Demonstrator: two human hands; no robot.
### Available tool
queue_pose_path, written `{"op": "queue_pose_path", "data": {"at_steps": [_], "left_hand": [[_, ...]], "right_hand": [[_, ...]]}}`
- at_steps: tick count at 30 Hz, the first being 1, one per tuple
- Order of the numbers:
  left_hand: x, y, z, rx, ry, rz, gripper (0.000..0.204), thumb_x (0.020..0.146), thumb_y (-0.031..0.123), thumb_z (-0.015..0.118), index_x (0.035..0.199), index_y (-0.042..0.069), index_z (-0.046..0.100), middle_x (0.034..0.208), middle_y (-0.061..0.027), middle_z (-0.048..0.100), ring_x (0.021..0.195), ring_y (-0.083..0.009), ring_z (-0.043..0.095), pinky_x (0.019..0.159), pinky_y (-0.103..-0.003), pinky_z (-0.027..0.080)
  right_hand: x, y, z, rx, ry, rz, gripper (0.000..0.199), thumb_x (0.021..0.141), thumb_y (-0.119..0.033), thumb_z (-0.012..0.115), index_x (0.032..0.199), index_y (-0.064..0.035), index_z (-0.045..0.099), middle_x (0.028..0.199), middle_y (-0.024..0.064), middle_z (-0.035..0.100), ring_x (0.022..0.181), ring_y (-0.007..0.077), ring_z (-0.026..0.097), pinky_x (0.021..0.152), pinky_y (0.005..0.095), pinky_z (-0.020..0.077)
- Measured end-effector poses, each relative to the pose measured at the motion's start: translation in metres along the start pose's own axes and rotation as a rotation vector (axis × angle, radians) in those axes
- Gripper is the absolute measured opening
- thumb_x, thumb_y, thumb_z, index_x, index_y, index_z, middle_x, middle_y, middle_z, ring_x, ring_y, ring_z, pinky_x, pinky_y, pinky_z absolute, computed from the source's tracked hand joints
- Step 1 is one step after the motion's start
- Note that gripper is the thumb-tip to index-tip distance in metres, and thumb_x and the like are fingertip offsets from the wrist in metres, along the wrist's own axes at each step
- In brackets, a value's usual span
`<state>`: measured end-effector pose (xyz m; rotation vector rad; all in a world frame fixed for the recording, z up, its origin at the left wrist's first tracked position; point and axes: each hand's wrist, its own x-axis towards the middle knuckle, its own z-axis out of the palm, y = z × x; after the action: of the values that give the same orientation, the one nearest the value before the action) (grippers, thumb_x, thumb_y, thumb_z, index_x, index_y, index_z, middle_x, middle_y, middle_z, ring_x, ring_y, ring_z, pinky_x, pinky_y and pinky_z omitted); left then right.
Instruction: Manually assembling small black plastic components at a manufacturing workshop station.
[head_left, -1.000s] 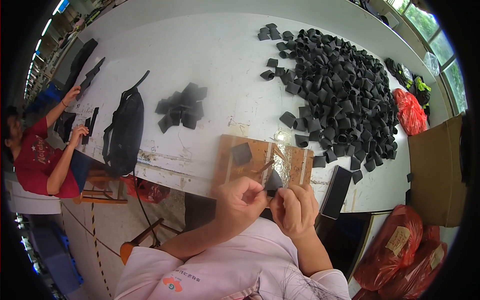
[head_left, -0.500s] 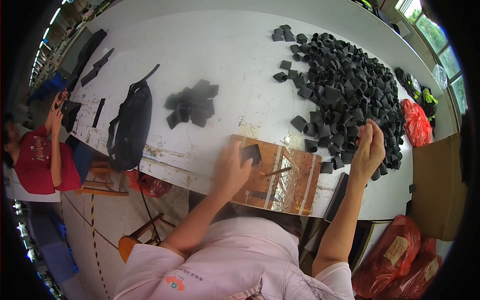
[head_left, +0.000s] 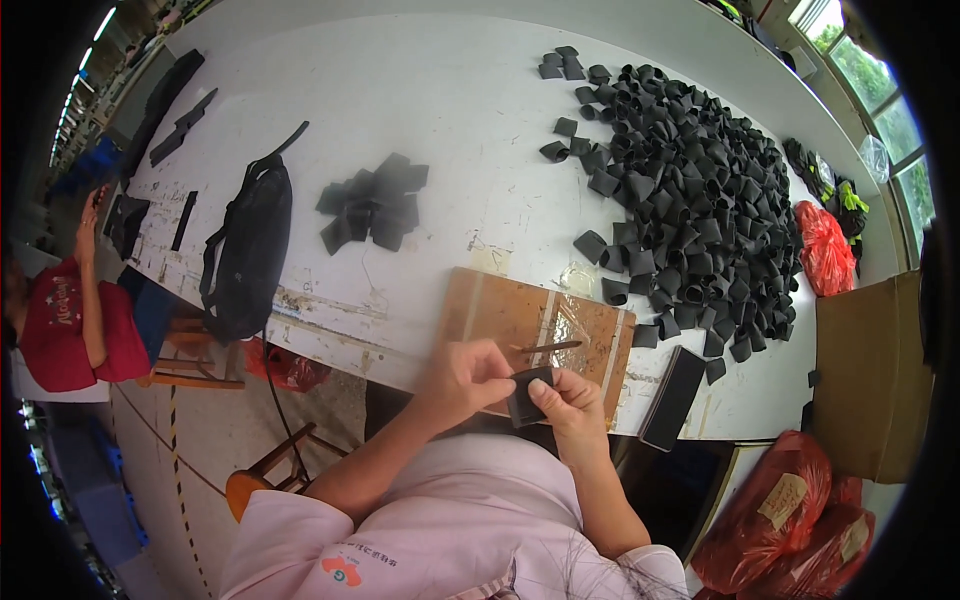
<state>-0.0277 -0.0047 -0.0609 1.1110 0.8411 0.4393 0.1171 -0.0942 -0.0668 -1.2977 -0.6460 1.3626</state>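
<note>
The person is sitting at a big white table (head_left: 450,100) and holding a small black piece (head_left: 526,396) with both hands, low down near the table's front edge. The left hand (head_left: 462,378) is curling its fingers around the left side of the piece. The right hand (head_left: 568,404) is pinching the piece too, with its thumb lying on top of it. So both hands are gripping the same little black thing, just above the near edge of a brown wooden board (head_left: 540,330).

The board is lying flat on the table right in front of the person. A thin dark stick-like tool (head_left: 550,347) is resting on it, just past the hands.

A huge pile of black pieces (head_left: 690,190) is spreading over the right part of the table, well past the board. A small pile of black pieces (head_left: 375,203) is sitting to the left. Beside that, a black bag (head_left: 250,250) is lying near the table's edge. A flat black phone-like slab (head_left: 673,397) is lying just to the right of the board.

A cardboard box (head_left: 865,375) is standing at the right end of the table, and red plastic bags (head_left: 790,510) are sitting below it. Far to the left, another person in a red shirt (head_left: 70,325) is sitting with one arm raised.
</note>
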Motion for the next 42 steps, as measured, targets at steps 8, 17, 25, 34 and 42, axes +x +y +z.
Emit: {"op": "queue_pose_path", "data": {"at_steps": [8,17,25,34,42], "left_hand": [[-0.008,0.009,0.017,-0.454,-0.128,-0.112,0.016,0.074,0.012,0.060,0.086,0.003,0.055,0.069,-0.0024,0.055,0.060,-0.0081,0.051,0.051,-0.019,0.038],[-0.009,0.008,0.022,-0.252,-0.004,-0.026,0.004,0.074,0.003,0.058,0.078,0.001,0.058,0.066,-0.0023,0.059,0.057,-0.0058,0.052,0.051,-0.019,0.040],[-0.014,0.006,0.041,0.422,0.246,0.465,0.003,0.074,-0.001,0.059,0.077,0.000,0.058,0.062,-0.0019,0.059,0.057,-0.0045,0.054,0.049,-0.021,0.044],[-0.013,0.024,0.030,-0.759,0.042,-0.003,0.017,0.072,-0.007,0.054,0.087,0.002,0.053,0.078,-0.0009,0.056,0.044,-0.0006,0.035,0.037,-0.016,0.023],[-0.004,0.023,0.035,0.037,0.475,0.635,0.010,0.079,-0.003,0.050,0.088,-0.002,0.054,0.070,-0.0064,0.059,0.048,-0.0015,0.045,0.041,-0.016,0.034]], "right_hand": [[0.000,-0.025,-0.003,0.551,-0.056,0.149,0.013,0.083,-0.011,0.056,0.088,0.0011,0.057,0.080,0.0080,0.062,0.067,0.0124,0.060,0.064,0.0252,0.0505],[-0.004,-0.021,-0.003,-0.025,0.057,0.095,0.009,0.081,-0.009,0.059,0.083,0.0001,0.057,0.071,0.0045,0.060,0.060,0.0100,0.055,0.058,0.0218,0.0466],[-0.010,-0.017,0.013,-0.597,0.251,-0.550,0.014,0.070,-0.003,0.065,0.081,-0.0009,0.056,0.068,0.0084,0.049,0.054,0.0200,0.048,0.047,0.0294,0.0387],[0.001,-0.019,0.016,-0.379,0.293,-0.440,0.006,0.071,0.005,0.058,0.076,0.0007,0.058,0.069,0.0038,0.052,0.055,0.0110,0.049,0.050,0.0227,0.0381],[-0.013,-0.052,0.015,0.707,-0.187,-0.052,0.018,0.081,-0.014,0.058,0.073,0.0016,0.054,0.069,0.0074,0.051,0.053,0.0101,0.037,0.045,0.0227,0.0297]]}}
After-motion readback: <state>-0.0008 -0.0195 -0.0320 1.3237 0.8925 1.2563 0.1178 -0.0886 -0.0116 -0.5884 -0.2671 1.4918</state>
